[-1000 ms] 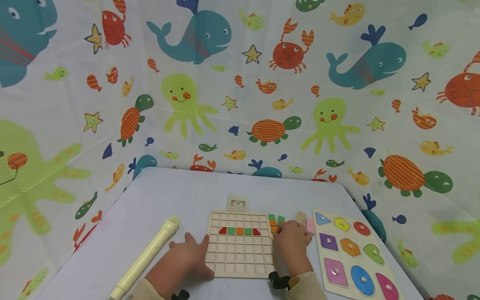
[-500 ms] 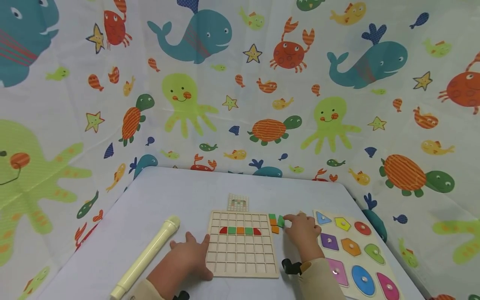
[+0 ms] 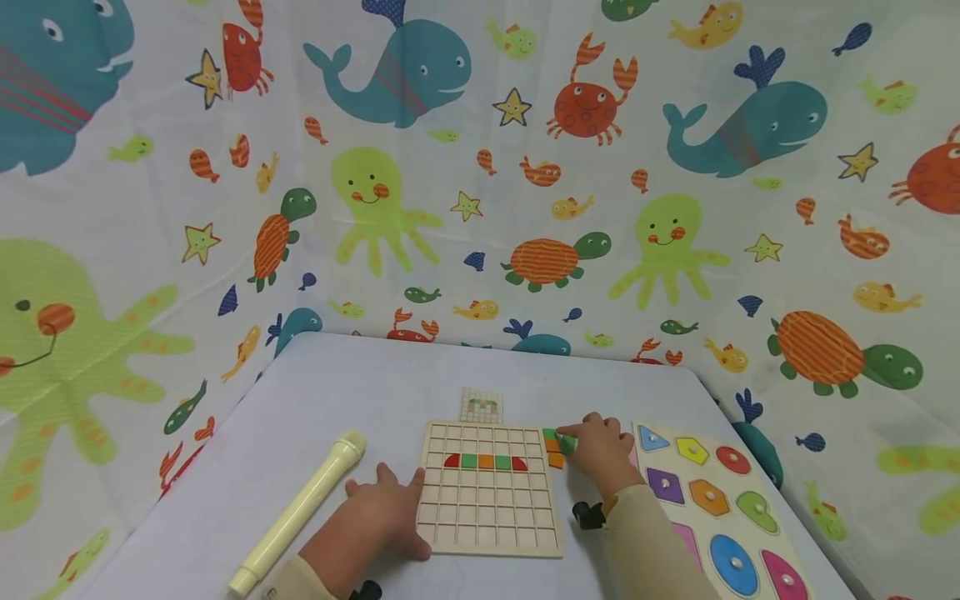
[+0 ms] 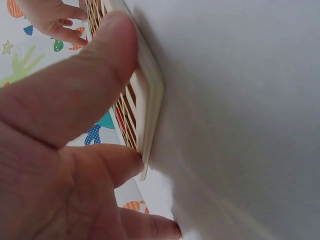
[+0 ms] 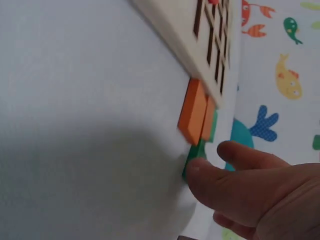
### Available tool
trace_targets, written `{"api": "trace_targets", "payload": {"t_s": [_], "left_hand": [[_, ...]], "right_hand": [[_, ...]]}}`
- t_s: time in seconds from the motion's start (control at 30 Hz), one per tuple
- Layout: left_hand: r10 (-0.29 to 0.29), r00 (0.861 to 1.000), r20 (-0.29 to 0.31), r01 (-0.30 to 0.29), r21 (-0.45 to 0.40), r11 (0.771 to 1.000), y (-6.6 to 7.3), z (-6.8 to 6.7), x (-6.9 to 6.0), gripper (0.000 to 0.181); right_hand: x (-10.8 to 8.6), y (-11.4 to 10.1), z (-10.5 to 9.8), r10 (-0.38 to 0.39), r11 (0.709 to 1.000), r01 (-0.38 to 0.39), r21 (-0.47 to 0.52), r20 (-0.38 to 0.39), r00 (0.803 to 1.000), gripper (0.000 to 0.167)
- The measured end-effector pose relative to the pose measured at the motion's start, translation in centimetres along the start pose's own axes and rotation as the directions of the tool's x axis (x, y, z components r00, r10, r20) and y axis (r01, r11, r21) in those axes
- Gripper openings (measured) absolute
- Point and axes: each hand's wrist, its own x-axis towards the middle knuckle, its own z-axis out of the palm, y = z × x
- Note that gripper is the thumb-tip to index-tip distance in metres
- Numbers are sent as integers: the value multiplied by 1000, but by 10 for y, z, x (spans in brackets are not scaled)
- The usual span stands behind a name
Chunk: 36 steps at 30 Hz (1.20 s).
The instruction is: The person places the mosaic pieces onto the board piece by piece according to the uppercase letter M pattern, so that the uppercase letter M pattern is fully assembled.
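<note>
A wooden grid board (image 3: 491, 492) lies flat on the white table, with a row of red, green and orange pieces (image 3: 486, 462) in its slots. My left hand (image 3: 384, 510) rests at the board's left edge, fingers spread; in the left wrist view, thumb and a finger touch its rim (image 4: 153, 95). To the right of the board, my right hand (image 3: 602, 454) pinches a green block (image 3: 568, 445) between thumb and index finger. The right wrist view shows my thumb against this green block (image 5: 194, 156). Beside it lie orange blocks (image 3: 554, 454) and another green block (image 3: 550, 433).
A small pattern card (image 3: 482, 406) lies behind the board. A pale yellow tube (image 3: 300, 510) stretches along the left. On the right is a shape puzzle board (image 3: 705, 529) with knobbed pieces, partly under my right sleeve (image 3: 652, 537). A sea-animal cloth (image 3: 465, 275) hangs behind the table.
My right hand went from the blocks near the board's edge to the green block, which it now holds slightly tilted. My left hand stays at the board. The head view has shifted slightly.
</note>
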Motion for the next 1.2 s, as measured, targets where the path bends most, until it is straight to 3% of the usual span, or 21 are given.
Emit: {"api": "trace_targets", "payload": {"t_s": [0.47, 0.87, 1.2], "left_hand": [[-12, 1000, 14, 12, -17, 1000, 0, -2, 0, 110], [10, 1000, 0, -10, -12, 1000, -2, 2, 2, 112], [5, 1000, -9, -5, 5, 1000, -2, 2, 2, 112]], "right_hand": [[10, 10, 1, -51, 997, 51, -57, -7, 999, 27], [18, 17, 9, 26, 1000, -27, -7, -28, 999, 26], [17, 15, 6, 35, 999, -34, 27, -8, 999, 23]]}}
